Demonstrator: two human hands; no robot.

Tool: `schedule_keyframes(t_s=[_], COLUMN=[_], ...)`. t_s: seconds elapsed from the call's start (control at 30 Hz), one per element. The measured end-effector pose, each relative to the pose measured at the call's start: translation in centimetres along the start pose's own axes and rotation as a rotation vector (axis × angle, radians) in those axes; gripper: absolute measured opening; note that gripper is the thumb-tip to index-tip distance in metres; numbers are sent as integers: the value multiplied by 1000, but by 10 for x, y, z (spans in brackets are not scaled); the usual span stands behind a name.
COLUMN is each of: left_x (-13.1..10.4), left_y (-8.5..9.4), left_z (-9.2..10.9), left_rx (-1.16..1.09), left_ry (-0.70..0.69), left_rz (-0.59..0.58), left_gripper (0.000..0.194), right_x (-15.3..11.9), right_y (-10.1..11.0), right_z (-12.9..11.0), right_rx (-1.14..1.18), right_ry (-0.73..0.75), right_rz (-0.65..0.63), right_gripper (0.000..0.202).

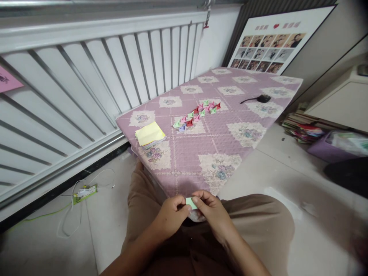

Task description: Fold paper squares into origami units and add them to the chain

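Note:
A small piece of light green paper [191, 203], apparently folded, is pinched between my two hands at the near corner of the table. My left hand [173, 215] grips its left edge, thumb and fingers closed. On its right edge, my right hand [212, 213] presses with the thumb in front and the fingers behind. Farther up the cloth sit several small folded paper figures [189, 122] in red, pink, green and blue, grouped in slanting rows. To their left lies a stack of square paper sheets [150, 134], yellow on top.
A purple flowered cloth [189, 161] covers the table. A black object with a thin cord [263, 98] lies at its far right. Along the left wall runs a white radiator [115, 73]. A power strip [85, 193] with loose cables is on the floor. A photo board [267, 42] leans behind.

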State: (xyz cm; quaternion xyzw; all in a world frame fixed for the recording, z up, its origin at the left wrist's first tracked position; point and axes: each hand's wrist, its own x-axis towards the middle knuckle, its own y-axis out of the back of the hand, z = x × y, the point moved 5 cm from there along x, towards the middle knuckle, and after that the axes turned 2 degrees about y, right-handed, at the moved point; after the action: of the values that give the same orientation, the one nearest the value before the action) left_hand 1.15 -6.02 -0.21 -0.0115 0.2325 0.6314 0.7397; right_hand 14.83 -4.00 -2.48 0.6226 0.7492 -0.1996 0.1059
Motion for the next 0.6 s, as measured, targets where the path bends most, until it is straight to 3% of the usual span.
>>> schedule_keyframes(t_s=[0.27, 0.6], left_x=[1, 1], left_y=[1, -4], left_z=[-3, -9], left_rx=[149, 37], left_ry=[-58, -46], left_rz=[80, 17], left_gripper=[21, 12], right_x=[-1, 0], right_y=[-2, -1], right_z=[1, -7], right_rx=[16, -152], right_ry=[-5, 150], right_rz=[25, 29], right_gripper=[39, 37])
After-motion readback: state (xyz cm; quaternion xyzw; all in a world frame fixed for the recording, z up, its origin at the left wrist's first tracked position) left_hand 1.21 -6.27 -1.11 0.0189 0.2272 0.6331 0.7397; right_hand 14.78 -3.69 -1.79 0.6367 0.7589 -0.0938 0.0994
